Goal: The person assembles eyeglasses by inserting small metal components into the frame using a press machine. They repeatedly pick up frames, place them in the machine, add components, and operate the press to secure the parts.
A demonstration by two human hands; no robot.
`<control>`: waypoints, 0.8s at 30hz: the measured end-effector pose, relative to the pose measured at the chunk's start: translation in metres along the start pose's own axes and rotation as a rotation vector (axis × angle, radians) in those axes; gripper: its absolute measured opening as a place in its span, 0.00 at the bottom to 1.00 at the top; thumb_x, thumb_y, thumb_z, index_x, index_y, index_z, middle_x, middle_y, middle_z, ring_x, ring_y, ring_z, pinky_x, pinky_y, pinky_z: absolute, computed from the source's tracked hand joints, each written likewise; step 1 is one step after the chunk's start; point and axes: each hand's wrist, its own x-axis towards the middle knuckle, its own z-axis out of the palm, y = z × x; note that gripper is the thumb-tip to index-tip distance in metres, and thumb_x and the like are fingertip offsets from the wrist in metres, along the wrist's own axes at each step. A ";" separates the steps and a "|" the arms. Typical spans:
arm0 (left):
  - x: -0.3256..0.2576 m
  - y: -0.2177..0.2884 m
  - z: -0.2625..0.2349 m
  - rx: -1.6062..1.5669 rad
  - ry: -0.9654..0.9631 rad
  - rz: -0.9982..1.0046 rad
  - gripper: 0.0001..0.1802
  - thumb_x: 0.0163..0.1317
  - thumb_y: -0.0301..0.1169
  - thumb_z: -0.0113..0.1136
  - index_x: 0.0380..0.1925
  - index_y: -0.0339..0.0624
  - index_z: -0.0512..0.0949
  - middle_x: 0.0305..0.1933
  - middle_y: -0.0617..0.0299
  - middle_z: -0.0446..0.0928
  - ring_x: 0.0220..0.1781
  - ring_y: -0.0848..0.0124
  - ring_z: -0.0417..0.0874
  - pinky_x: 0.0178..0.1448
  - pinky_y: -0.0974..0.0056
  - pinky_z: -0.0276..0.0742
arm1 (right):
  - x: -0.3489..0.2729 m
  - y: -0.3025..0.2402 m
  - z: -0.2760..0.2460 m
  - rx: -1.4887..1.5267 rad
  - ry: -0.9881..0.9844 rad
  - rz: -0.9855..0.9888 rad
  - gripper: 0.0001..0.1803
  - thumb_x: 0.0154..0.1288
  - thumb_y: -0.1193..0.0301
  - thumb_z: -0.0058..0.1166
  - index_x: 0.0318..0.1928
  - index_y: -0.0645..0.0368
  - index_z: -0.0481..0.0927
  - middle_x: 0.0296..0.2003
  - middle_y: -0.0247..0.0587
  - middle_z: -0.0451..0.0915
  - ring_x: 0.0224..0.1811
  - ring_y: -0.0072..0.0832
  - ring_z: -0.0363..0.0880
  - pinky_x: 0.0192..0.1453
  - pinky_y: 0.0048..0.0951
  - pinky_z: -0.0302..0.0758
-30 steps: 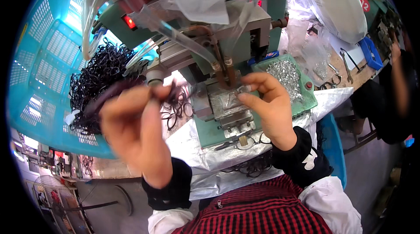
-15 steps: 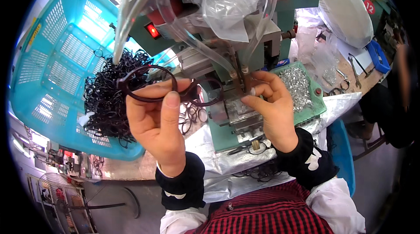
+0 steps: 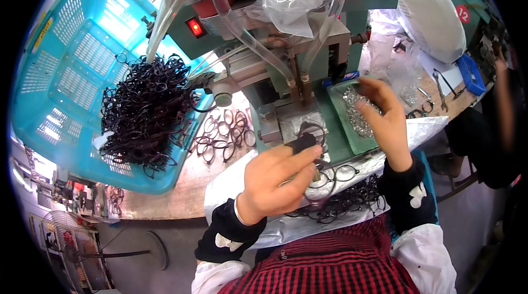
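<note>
My left hand point(image 3: 280, 181) is closed around a dark eyeglass frame point(image 3: 304, 142), which it holds in front of the metal work block of a green bench machine point(image 3: 344, 137). The frame is seen at a slant, partly hidden by my fingers and blurred. Over the green tray point(image 3: 352, 143) of small silvery metal parts point(image 3: 357, 112) hovers my right hand point(image 3: 388, 123). Its thumb and fingers are apart, and I make out nothing between them. Two thin upright metal guides point(image 3: 300, 93) come down above the block, with clear tubes leading to them.
A blue basket point(image 3: 60, 68) at left carries a heap of dark eyeglass frames point(image 3: 146, 112). Loose rims point(image 3: 223, 134) lie beside it on the table. More frames point(image 3: 346, 203) rest on silvery sheeting near my lap. Wrenches point(image 3: 440, 90) and a blue bin point(image 3: 472, 74) are at right.
My left hand has brought the eyeglass frame down and to the right, turning it. My right hand has left the machine's guides and moved right, over the tray of metal parts.
</note>
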 end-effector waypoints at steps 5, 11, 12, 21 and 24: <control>-0.001 -0.010 0.022 0.109 -0.029 0.158 0.08 0.47 0.23 0.65 0.29 0.40 0.77 0.44 0.54 0.85 0.36 0.62 0.82 0.46 0.56 0.87 | -0.012 0.078 -0.024 -0.772 0.134 -0.328 0.09 0.56 0.75 0.61 0.40 0.59 0.83 0.40 0.44 0.82 0.46 0.45 0.80 0.47 0.43 0.74; -0.013 -0.005 0.025 0.077 -0.012 0.056 0.12 0.46 0.24 0.66 0.34 0.40 0.80 0.49 0.53 0.84 0.40 0.57 0.84 0.51 0.52 0.85 | 0.028 0.088 -0.004 -1.059 -0.080 -0.552 0.09 0.58 0.70 0.59 0.40 0.57 0.80 0.53 0.43 0.79 0.59 0.43 0.74 0.46 0.45 0.75; -0.017 0.003 0.024 0.046 -0.044 -0.017 0.13 0.45 0.23 0.67 0.35 0.39 0.80 0.50 0.52 0.84 0.42 0.54 0.84 0.52 0.50 0.84 | 0.029 0.087 -0.007 -1.043 -0.071 -0.554 0.07 0.57 0.71 0.59 0.36 0.58 0.78 0.53 0.43 0.79 0.60 0.43 0.74 0.46 0.44 0.75; -0.059 0.003 -0.095 0.449 0.951 -0.603 0.07 0.67 0.21 0.55 0.41 0.31 0.81 0.43 0.54 0.83 0.44 0.65 0.81 0.53 0.59 0.76 | 0.001 0.097 -0.037 -0.312 0.268 -0.083 0.08 0.71 0.74 0.57 0.46 0.66 0.80 0.36 0.39 0.84 0.38 0.24 0.80 0.47 0.25 0.75; -0.054 -0.052 -0.127 0.344 0.775 -0.825 0.08 0.66 0.24 0.59 0.41 0.32 0.83 0.40 0.59 0.83 0.39 0.72 0.80 0.48 0.65 0.76 | 0.001 0.066 -0.017 -0.381 0.172 -0.081 0.07 0.68 0.77 0.57 0.45 0.65 0.82 0.37 0.39 0.85 0.40 0.23 0.81 0.49 0.25 0.75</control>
